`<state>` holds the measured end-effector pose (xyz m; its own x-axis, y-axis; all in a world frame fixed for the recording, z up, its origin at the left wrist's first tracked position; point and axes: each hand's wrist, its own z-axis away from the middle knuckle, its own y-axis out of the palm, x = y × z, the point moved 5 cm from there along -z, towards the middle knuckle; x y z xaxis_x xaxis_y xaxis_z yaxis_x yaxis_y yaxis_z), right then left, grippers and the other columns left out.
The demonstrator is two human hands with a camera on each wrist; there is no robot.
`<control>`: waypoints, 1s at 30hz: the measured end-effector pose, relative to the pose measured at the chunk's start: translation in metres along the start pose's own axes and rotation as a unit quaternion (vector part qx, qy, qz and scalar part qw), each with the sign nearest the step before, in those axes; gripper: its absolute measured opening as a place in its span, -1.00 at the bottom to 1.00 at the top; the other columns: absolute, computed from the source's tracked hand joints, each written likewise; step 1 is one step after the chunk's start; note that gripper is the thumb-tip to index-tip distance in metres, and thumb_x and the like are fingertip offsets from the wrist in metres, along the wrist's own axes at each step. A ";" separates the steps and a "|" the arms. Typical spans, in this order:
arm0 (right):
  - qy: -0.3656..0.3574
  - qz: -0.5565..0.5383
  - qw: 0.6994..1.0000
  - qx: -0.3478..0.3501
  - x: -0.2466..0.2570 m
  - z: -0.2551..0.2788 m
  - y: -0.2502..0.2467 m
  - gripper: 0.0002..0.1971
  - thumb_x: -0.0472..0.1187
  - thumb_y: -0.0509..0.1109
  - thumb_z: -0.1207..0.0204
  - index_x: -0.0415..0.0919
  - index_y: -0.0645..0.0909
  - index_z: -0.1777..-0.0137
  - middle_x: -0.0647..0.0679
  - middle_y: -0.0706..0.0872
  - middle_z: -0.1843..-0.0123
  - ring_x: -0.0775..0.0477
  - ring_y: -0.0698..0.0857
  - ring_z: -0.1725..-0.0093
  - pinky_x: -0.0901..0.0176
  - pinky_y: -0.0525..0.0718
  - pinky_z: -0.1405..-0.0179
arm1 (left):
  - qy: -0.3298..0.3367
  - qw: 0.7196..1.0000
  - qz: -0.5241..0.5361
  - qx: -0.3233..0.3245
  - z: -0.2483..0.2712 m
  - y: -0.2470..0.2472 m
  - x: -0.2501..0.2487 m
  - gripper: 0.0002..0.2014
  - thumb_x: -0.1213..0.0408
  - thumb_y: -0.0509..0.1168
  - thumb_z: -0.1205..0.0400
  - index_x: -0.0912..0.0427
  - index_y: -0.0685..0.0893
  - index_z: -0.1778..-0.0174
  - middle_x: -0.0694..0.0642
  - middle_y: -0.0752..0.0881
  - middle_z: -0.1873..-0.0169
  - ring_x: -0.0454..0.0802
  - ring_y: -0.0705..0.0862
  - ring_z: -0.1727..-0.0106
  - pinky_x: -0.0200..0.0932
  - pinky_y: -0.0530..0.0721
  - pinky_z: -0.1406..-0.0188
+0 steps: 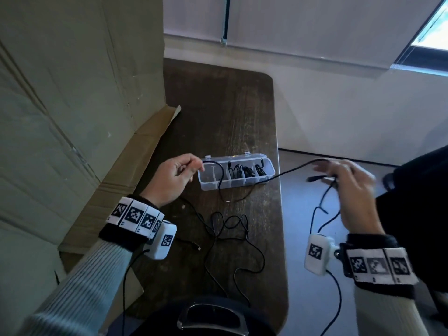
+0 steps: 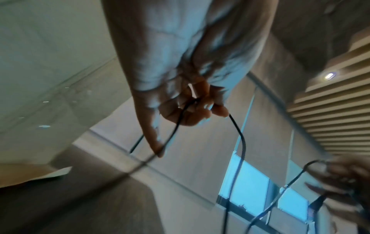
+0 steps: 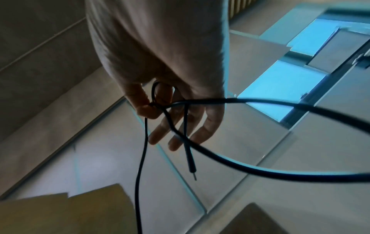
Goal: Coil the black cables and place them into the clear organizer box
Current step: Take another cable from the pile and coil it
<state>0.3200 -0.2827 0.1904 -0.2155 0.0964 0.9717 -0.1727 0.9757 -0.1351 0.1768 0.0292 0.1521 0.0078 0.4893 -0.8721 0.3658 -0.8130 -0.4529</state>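
- Above the clear plastic organizer box [image 1: 236,174], a thin black cable [image 1: 286,172] spans both hands — left hand [image 1: 171,180] pinches one end, right hand [image 1: 349,187] grips a small loop.
- Right-side compartments already hold coiled cables; more loose black cables [image 1: 228,229] lie near the box, uncoiled.
- No readable writing — only wristband markers.

Ribbed grey sleeves [image 1: 80,282], black-and-white marker wristbands [image 1: 135,215]
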 end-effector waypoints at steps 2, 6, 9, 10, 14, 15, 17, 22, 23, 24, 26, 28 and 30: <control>0.006 0.062 0.995 0.072 -0.003 0.007 0.025 -0.81 -0.31 0.27 -0.64 -0.30 0.72 0.07 0.03 0.85 0.13 -0.07 0.80 0.06 0.12 0.75 0.08 | 0.047 0.999 0.025 -0.007 -0.002 0.000 -0.033 -0.77 -0.03 0.22 -0.63 -0.04 0.70 0.19 0.09 0.69 0.24 0.14 0.64 0.25 -0.02 0.75 0.27; -0.020 0.231 0.952 0.198 -0.001 0.024 0.075 -0.65 0.05 0.25 -0.63 -0.12 0.67 -0.25 -0.01 0.73 -0.22 -0.04 0.71 -0.17 -0.05 0.67 -0.26 | 0.134 0.990 -0.050 0.002 -0.003 0.005 -0.065 -0.84 0.12 0.28 -0.64 0.02 0.75 0.16 -0.13 0.59 0.37 -0.19 0.51 0.37 -0.36 0.45 0.33; -0.058 0.249 0.935 0.247 0.008 0.034 0.102 -0.49 0.07 0.07 -0.70 -0.16 0.40 -0.56 -0.02 0.43 -0.57 0.09 0.40 -0.53 0.08 0.38 -0.54 | 0.126 0.991 -0.047 0.005 -0.002 0.006 -0.065 -0.82 0.06 0.29 -0.61 -0.01 0.77 0.16 -0.20 0.54 0.40 -0.21 0.48 0.40 -0.40 0.39 0.35; -0.063 0.214 0.938 0.265 0.011 0.038 0.110 -0.50 0.05 0.04 -0.72 -0.15 0.39 -0.57 -0.01 0.45 -0.56 0.14 0.40 -0.53 0.14 0.38 -0.54 | 0.126 0.991 -0.045 0.005 -0.001 0.007 -0.066 -0.83 0.04 0.29 -0.60 -0.03 0.77 0.16 -0.21 0.56 0.39 -0.21 0.48 0.40 -0.40 0.40 0.35; -0.072 0.105 0.941 0.313 0.021 0.051 0.131 -0.72 -0.08 0.13 -0.74 -0.08 0.67 -0.14 0.13 0.79 0.06 0.02 0.76 -0.04 -0.04 0.69 -0.16 | 0.124 0.991 -0.040 0.003 0.002 0.007 -0.066 -0.86 0.06 0.30 -0.60 -0.07 0.75 0.18 -0.21 0.59 0.39 -0.20 0.49 0.41 -0.39 0.42 0.38; -0.069 0.088 0.946 0.304 0.022 0.051 0.132 -0.75 -0.08 0.15 -0.71 -0.08 0.67 0.00 0.12 0.76 0.24 -0.08 0.76 0.11 -0.24 0.69 -0.04 | 0.117 0.993 -0.032 0.006 0.002 0.007 -0.063 -0.84 0.06 0.29 -0.61 -0.06 0.74 0.20 -0.18 0.61 0.40 -0.20 0.49 0.41 -0.37 0.42 0.38; -0.053 0.036 0.962 0.267 0.024 0.047 0.129 -0.76 -0.12 0.16 -0.70 -0.09 0.61 0.13 0.07 0.63 0.35 -0.13 0.65 0.30 -0.41 0.65 0.12 | 0.096 0.995 -0.007 0.020 0.002 0.008 -0.056 -0.77 0.09 0.25 -0.65 0.04 0.73 0.25 -0.15 0.62 0.44 -0.23 0.48 0.44 -0.34 0.41 0.40; -0.023 -0.134 0.984 0.118 0.034 0.026 0.090 -0.78 -0.12 0.20 -0.64 -0.06 0.59 0.20 0.12 0.58 0.31 0.14 0.47 0.42 0.20 0.56 0.37 | 0.057 0.996 -0.013 0.066 0.005 0.004 -0.026 -0.69 0.16 0.14 -0.72 0.12 0.61 0.31 -0.16 0.53 0.53 -0.25 0.41 0.52 -0.45 0.33 0.45; -0.018 -0.171 0.981 0.088 0.032 0.022 0.080 -0.77 -0.10 0.21 -0.63 -0.02 0.60 0.23 0.14 0.59 0.31 0.15 0.45 0.44 0.22 0.53 0.37 | 0.042 0.997 -0.007 0.070 0.004 0.002 -0.017 -0.66 0.05 0.13 -0.71 0.09 0.59 0.33 -0.07 0.49 0.52 -0.22 0.37 0.51 -0.37 0.33 0.45; -0.010 -0.200 0.978 0.058 0.029 0.018 0.071 -0.75 -0.11 0.21 -0.64 0.00 0.61 0.26 0.14 0.58 0.32 0.14 0.42 0.46 0.21 0.50 0.38 | 0.022 0.997 0.018 0.068 0.004 -0.002 -0.007 -0.62 -0.07 0.14 -0.68 0.08 0.57 0.34 0.06 0.43 0.50 -0.21 0.33 0.51 -0.32 0.33 0.46; 0.006 -0.228 0.974 0.003 0.022 0.012 0.053 -0.74 -0.13 0.20 -0.67 -0.04 0.57 0.25 0.11 0.50 0.37 0.10 0.36 0.47 0.20 0.46 0.39 | -0.023 0.994 0.099 0.037 0.003 -0.010 0.005 -0.54 -0.31 0.20 -0.54 0.02 0.56 0.39 0.19 0.35 0.46 -0.19 0.32 0.51 -0.34 0.35 0.44; 0.010 -0.219 0.975 -0.031 0.018 0.010 0.039 -0.75 -0.15 0.17 -0.71 -0.11 0.51 0.21 0.10 0.44 0.39 0.08 0.34 0.47 0.18 0.41 0.36 | -0.058 0.982 0.178 0.004 0.002 -0.017 0.013 -0.54 -0.38 0.32 -0.40 -0.02 0.59 0.42 0.18 0.39 0.41 -0.19 0.38 0.48 -0.34 0.39 0.35; 0.006 -0.199 0.979 -0.046 0.012 0.010 0.033 -0.73 -0.21 0.13 -0.75 -0.12 0.49 0.21 0.12 0.47 0.37 0.11 0.36 0.49 0.19 0.41 0.36 | -0.084 0.960 0.267 -0.007 0.001 -0.017 0.016 -0.60 -0.30 0.40 -0.37 -0.03 0.60 0.44 0.00 0.50 0.41 -0.18 0.50 0.42 -0.28 0.50 0.25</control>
<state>0.3022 -0.2512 0.1962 -0.1372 -0.2942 0.9459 -0.1526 0.9498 0.2732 0.1700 0.0509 0.1453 0.0486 -0.0550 -0.9973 0.3632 -0.9291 0.0689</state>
